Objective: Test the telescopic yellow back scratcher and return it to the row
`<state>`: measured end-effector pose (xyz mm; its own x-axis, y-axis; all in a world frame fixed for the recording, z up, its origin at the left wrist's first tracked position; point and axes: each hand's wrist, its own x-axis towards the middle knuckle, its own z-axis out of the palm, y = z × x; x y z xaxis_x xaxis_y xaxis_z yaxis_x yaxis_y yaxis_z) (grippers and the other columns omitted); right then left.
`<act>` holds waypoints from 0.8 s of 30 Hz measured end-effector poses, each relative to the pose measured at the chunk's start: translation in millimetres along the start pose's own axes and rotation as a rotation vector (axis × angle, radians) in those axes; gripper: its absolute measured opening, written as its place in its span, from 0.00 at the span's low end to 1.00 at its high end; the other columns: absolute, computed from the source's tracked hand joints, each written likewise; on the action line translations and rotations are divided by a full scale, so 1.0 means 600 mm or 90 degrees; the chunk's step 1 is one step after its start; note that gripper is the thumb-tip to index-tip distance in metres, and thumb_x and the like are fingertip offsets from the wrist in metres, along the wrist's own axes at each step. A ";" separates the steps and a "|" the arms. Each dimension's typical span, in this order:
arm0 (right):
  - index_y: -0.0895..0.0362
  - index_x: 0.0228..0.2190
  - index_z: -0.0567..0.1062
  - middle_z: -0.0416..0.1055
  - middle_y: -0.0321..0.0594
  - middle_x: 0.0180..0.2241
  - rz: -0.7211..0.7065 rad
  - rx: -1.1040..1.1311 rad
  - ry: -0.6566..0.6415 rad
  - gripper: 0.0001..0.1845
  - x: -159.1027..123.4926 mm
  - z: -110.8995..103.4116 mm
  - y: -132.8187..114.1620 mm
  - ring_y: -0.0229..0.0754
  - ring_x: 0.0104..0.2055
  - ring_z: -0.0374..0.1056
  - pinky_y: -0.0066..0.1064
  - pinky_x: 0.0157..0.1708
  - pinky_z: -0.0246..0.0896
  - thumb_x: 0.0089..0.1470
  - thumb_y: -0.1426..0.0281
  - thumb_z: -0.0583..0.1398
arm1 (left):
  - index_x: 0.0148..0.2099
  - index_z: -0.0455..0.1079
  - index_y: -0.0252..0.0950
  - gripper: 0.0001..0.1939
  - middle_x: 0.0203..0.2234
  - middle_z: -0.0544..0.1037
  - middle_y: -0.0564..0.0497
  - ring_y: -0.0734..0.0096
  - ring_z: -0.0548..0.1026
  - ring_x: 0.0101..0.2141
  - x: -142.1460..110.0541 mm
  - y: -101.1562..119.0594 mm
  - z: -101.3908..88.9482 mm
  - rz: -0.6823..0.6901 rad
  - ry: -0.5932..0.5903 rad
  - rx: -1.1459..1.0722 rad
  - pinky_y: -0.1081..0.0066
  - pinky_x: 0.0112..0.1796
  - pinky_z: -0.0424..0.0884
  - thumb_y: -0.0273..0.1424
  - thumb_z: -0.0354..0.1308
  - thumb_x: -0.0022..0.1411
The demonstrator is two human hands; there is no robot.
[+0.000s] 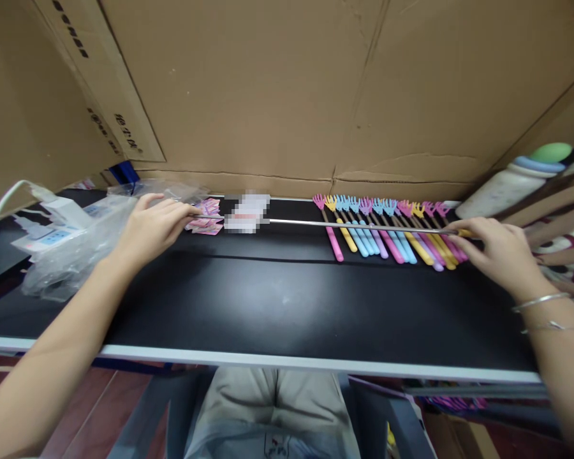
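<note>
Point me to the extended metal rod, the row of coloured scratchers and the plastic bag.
metal rod (pixel 316 223): head view, bare middle of the shaft.
row of coloured scratchers (pixel 387 233): head view, handles mid-row.
plastic bag (pixel 71 255): head view, crumpled front part.

Both forearms are bare, no sleeves reaching into view. The right hand has two thin silver bangles at the wrist (one plain band, one finer with a small kink). The left hand carries no ring, watch or band. Below the counter edge, the lap shows light beige trousers and a pale grey garment hem with a small dark print.
</note>
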<state>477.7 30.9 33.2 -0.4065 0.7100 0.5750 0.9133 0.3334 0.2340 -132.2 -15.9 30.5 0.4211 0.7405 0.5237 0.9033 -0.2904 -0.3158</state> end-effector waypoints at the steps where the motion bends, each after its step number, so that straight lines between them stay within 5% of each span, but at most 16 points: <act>1: 0.54 0.36 0.72 0.75 0.44 0.35 -0.006 0.007 0.002 0.19 0.000 -0.002 -0.002 0.48 0.37 0.71 0.36 0.35 0.56 0.56 0.56 0.48 | 0.46 0.68 0.38 0.19 0.38 0.78 0.49 0.69 0.73 0.39 -0.001 0.000 0.000 -0.002 -0.002 -0.004 0.61 0.54 0.56 0.37 0.37 0.70; 13: 0.55 0.32 0.70 0.75 0.41 0.29 0.016 0.075 0.021 0.18 0.002 -0.005 -0.016 0.43 0.27 0.70 0.32 0.32 0.61 0.54 0.53 0.52 | 0.48 0.67 0.39 0.17 0.39 0.79 0.49 0.68 0.75 0.37 -0.001 -0.001 0.004 -0.013 -0.021 -0.022 0.61 0.54 0.55 0.39 0.40 0.69; 24: 0.56 0.35 0.72 0.76 0.44 0.32 0.016 0.101 -0.001 0.20 -0.001 -0.004 -0.007 0.47 0.31 0.71 0.35 0.33 0.62 0.56 0.54 0.51 | 0.45 0.69 0.38 0.18 0.38 0.79 0.50 0.68 0.75 0.37 -0.002 0.001 0.010 0.012 0.017 -0.053 0.63 0.50 0.58 0.39 0.40 0.70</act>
<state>474.1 27.6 33.7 -0.3840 0.7197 0.5784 0.9075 0.4097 0.0927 -132.9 -13.0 24.9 0.4393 0.7182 0.5396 0.8983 -0.3542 -0.2599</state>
